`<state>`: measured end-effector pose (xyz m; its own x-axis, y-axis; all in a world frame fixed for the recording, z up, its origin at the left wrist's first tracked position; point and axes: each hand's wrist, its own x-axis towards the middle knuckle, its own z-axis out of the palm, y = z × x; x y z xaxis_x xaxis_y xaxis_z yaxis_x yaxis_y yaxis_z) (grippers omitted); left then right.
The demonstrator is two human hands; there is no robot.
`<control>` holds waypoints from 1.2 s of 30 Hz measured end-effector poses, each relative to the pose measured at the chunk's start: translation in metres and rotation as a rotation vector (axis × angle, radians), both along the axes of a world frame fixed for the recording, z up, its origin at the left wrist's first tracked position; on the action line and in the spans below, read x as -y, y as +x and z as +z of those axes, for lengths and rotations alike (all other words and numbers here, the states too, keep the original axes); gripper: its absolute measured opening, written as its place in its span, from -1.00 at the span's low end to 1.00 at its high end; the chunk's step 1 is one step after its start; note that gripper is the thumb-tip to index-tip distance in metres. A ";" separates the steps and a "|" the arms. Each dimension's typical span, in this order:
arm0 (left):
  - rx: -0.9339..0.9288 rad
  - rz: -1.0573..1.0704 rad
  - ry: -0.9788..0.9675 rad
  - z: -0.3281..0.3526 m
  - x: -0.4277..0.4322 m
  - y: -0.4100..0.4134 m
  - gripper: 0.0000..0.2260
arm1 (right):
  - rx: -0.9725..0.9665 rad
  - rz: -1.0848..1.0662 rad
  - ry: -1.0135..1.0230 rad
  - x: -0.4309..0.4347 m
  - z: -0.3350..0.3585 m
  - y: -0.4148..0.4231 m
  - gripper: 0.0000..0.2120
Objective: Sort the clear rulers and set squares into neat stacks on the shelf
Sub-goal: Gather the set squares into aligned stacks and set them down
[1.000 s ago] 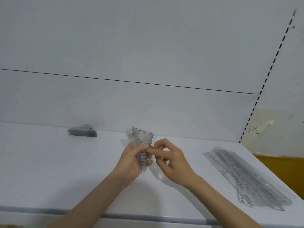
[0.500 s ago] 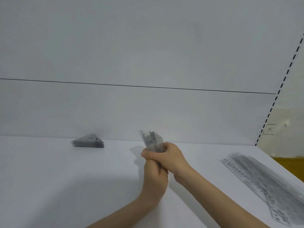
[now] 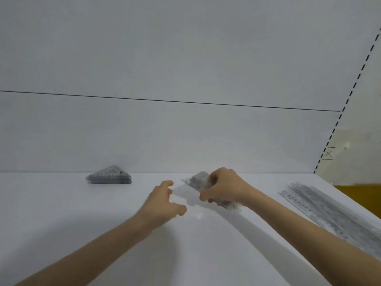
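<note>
A neat stack of clear set squares lies flat on the white shelf near the back wall. A blurred bundle of clear set squares sits mid-shelf in the right hand. Long clear rulers lie overlapped, angled along the right side.

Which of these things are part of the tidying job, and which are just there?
Part of the job:
- bundle of clear pieces in the right hand
- left hand, open
- triangle stack
- long rulers
- shelf

Just there:
- dashed line
- pencilled X mark
</note>
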<state>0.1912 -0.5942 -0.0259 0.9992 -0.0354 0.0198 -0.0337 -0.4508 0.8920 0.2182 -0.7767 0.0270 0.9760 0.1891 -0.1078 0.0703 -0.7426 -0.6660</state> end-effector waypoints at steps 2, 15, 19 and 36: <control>-0.080 -0.122 0.164 0.006 -0.018 0.003 -0.22 | 0.029 0.080 -0.331 -0.004 -0.012 0.002 -0.69; -0.132 -0.431 0.870 0.025 0.025 0.034 -0.43 | -0.073 0.267 -0.620 -0.033 -0.022 0.020 -0.72; -0.173 -0.441 0.952 0.029 0.029 0.040 -0.36 | -0.046 0.336 -0.661 -0.015 -0.008 0.021 -0.46; -0.202 -0.471 1.077 0.039 0.058 0.044 -0.49 | -0.004 0.318 -0.543 0.022 -0.021 0.014 -0.81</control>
<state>0.2352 -0.6523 0.0126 0.8652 -0.3015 -0.4006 -0.2989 -0.9517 0.0705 0.2320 -0.7991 0.0064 0.8804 0.3873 -0.2735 0.3416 -0.9182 -0.2007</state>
